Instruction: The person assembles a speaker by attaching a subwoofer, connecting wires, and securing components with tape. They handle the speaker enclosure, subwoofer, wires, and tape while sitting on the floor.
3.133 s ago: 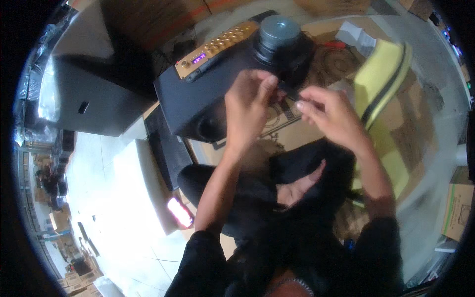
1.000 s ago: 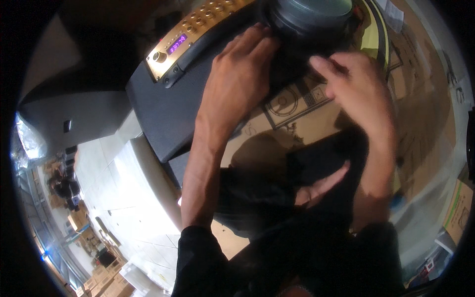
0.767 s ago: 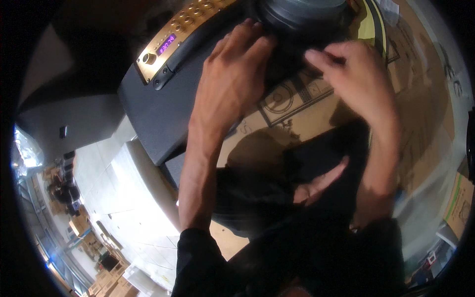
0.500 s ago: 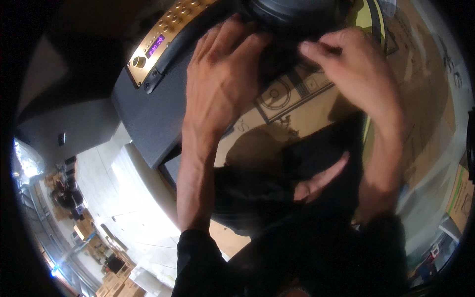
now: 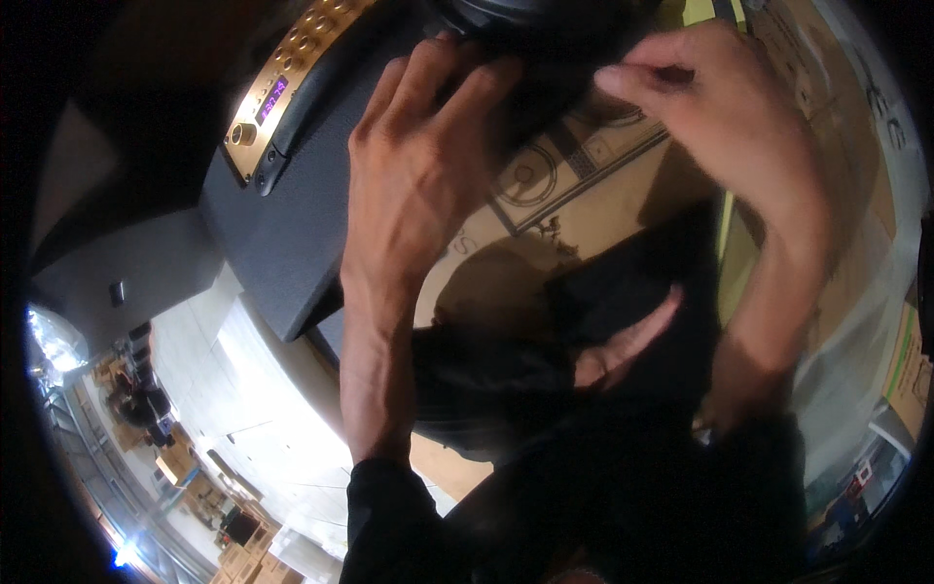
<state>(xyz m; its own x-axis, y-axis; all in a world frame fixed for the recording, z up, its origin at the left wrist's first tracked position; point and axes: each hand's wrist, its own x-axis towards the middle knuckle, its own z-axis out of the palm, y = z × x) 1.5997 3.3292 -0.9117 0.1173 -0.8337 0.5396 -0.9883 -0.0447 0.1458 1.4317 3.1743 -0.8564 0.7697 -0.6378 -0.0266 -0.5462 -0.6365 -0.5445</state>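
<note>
My left hand (image 5: 413,156) is curled over dark material below a round black part (image 5: 535,21) at the top of the head view. Its fingertips are lost in the dark. Across a gap, my right hand (image 5: 725,107) has thumb and forefinger pressed together in a pinch; whatever lies between them is too small or dark to make out. Left of my left hand is a dark grey, textured cabinet (image 5: 277,219). It carries a gold control panel (image 5: 282,83) with knobs and a lit purple display. Beneath my hands lies a cardboard box (image 5: 574,263) printed with a line drawing.
A yellow strip (image 5: 728,263) runs beside my right forearm. Clear plastic film (image 5: 856,321) covers cardboard at the right. What looks like a bare foot (image 5: 632,346) rests near my lap. A pale floor (image 5: 243,370) and stacked cartons (image 5: 243,560) show at lower left.
My right hand has moved slightly right and up, its wrist bent further, so the gap between my hands is wider. My left hand and the cabinet have shifted a little left in the view.
</note>
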